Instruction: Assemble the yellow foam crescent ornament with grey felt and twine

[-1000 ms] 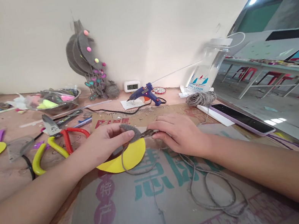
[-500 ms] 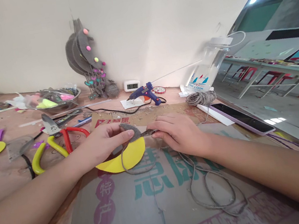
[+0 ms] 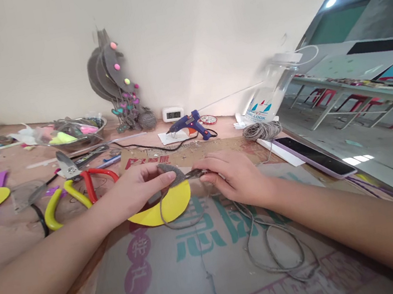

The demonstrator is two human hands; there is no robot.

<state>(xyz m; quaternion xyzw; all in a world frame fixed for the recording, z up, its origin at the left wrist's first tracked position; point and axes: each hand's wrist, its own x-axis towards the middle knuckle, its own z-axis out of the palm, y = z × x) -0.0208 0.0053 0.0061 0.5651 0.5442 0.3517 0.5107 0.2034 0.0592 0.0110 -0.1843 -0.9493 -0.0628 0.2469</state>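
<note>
Between the thumb and fingers of my left hand [image 3: 148, 186] is a grey cord-wrapped piece [image 3: 177, 174]. A yellow crescent-shaped sheet [image 3: 171, 207] shows just below it; whether the two are joined I cannot tell. My right hand [image 3: 234, 178] is closed around a dark, narrow metal tool [image 3: 194, 172], whose tip meets the right end of the wrapped piece. Most of that tool is hidden in the fingers. Grey cord [image 3: 271, 250] hangs in a loop under the left hand and lies in loose coils below the right one.
Left of my hands lie yellow-handled pliers [image 3: 53, 207] and a red-handled tool [image 3: 91, 186]. Behind are a blue glue gun [image 3: 192, 123], a small clock [image 3: 173, 114] and a grey pompom-trimmed ornament [image 3: 108, 76]. A cord ball [image 3: 262, 130], bottle [image 3: 267, 94] and phone [image 3: 314, 156] are at right.
The view has shifted slightly. Both hands keep the same grip, with the tool's tip still at the end of the grey wrapped piece.
</note>
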